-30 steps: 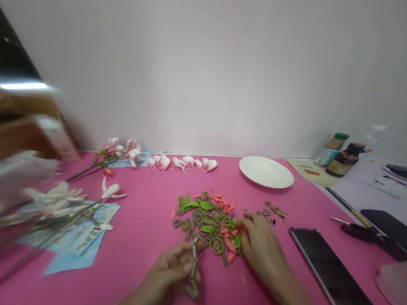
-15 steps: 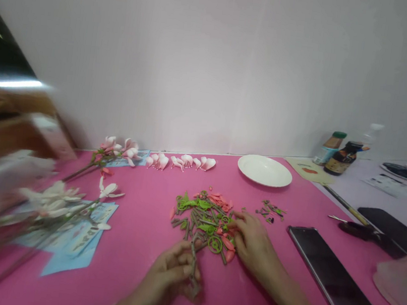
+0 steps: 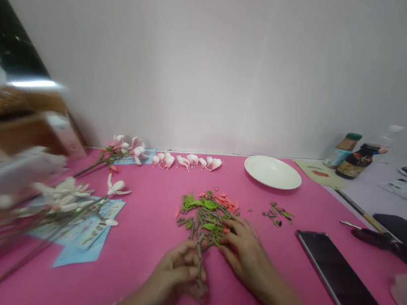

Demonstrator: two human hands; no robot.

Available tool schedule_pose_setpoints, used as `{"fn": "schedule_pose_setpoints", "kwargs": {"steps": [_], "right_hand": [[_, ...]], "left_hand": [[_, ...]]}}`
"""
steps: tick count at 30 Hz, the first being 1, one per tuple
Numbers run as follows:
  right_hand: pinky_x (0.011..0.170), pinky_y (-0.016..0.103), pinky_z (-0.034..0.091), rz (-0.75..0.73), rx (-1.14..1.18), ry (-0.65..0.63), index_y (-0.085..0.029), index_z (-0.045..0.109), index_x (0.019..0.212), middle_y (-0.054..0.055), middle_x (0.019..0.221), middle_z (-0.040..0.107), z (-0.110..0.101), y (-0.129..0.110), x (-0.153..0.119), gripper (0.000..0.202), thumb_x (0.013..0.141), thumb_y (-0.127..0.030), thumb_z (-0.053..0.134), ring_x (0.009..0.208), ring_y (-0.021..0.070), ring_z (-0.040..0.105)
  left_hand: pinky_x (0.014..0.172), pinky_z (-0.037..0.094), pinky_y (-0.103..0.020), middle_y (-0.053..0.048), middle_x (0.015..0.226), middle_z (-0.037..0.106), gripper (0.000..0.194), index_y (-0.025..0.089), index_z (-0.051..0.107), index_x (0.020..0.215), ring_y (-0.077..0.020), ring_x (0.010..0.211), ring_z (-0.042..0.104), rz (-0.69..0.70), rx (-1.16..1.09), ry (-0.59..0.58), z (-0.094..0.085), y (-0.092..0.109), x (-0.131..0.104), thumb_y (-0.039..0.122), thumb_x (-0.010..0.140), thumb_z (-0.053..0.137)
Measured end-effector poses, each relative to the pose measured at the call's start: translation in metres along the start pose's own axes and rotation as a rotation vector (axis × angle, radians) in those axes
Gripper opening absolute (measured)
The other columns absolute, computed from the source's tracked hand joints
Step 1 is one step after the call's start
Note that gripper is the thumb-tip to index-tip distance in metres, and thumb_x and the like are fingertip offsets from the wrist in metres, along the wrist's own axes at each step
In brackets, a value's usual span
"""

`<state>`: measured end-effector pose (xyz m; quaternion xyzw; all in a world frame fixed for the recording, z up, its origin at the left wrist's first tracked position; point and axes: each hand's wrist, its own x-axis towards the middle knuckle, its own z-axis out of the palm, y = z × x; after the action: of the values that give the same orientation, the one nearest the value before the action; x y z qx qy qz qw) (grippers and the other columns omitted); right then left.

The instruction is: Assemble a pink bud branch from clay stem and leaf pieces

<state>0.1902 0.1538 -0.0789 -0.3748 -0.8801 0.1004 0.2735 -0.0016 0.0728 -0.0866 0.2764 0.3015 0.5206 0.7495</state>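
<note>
My left hand (image 3: 182, 270) is closed round a brown branch piece (image 3: 199, 264), held upright at the near edge of a pile. My right hand (image 3: 243, 248) lies over the right side of this pile, its fingers spread and touching the pieces. Green leaf and ring pieces (image 3: 209, 204), brown stem pieces (image 3: 200, 217) and pink-red pieces (image 3: 227, 201) make up the pile on the pink tabletop (image 3: 146, 245). My right fingertips partly cover the pieces beneath them.
A white plate (image 3: 273, 172) stands behind the pile, with pink petals (image 3: 191, 161) in a row to its left. White flowers (image 3: 66, 194) lie on blue papers (image 3: 86, 247) at left. A dark phone (image 3: 351, 287), a knife-like tool (image 3: 383, 241) and bottles (image 3: 356, 161) are at right.
My right hand has moved left and nearer over the pile, covering the green ring and several pink-red pieces. The whole view has shifted slightly. My left hand still holds the branch piece.
</note>
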Motion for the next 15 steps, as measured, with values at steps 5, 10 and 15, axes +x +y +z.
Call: {"fn": "schedule_pose_setpoints", "kwargs": {"steps": [5,10,15], "right_hand": [[0.091,0.044,0.043,0.027,0.062,0.088,-0.019,0.067,0.08,0.009,0.104,0.062,-0.002,0.001,0.003,0.014,0.085,-0.017,0.054,0.104,0.0236,0.053],[0.089,0.041,0.043,0.124,0.178,0.189,-0.02,0.066,0.08,0.009,0.105,0.062,-0.009,-0.003,0.003,0.015,0.087,-0.024,0.053,0.107,0.0244,0.053],[0.063,0.032,0.05,0.448,0.656,0.172,-0.02,0.061,0.082,0.003,0.073,0.066,-0.017,-0.012,0.007,0.023,0.087,-0.04,0.053,0.062,0.0181,0.063]], "left_hand": [[0.05,0.05,-0.023,-0.003,0.067,0.065,0.036,0.015,0.06,0.103,-0.0134,0.051,0.063,0.025,0.01,-0.007,0.003,0.0,0.0,0.014,0.068,0.07],[0.05,0.052,-0.025,-0.003,0.068,0.065,0.039,0.015,0.06,0.104,-0.015,0.053,0.064,0.031,0.065,-0.039,-0.002,-0.003,0.0,0.016,0.067,0.072],[0.049,0.05,-0.025,-0.002,0.066,0.065,0.032,0.015,0.06,0.097,-0.0148,0.051,0.064,0.06,0.099,-0.053,-0.004,-0.005,0.0,0.02,0.068,0.073]]}}
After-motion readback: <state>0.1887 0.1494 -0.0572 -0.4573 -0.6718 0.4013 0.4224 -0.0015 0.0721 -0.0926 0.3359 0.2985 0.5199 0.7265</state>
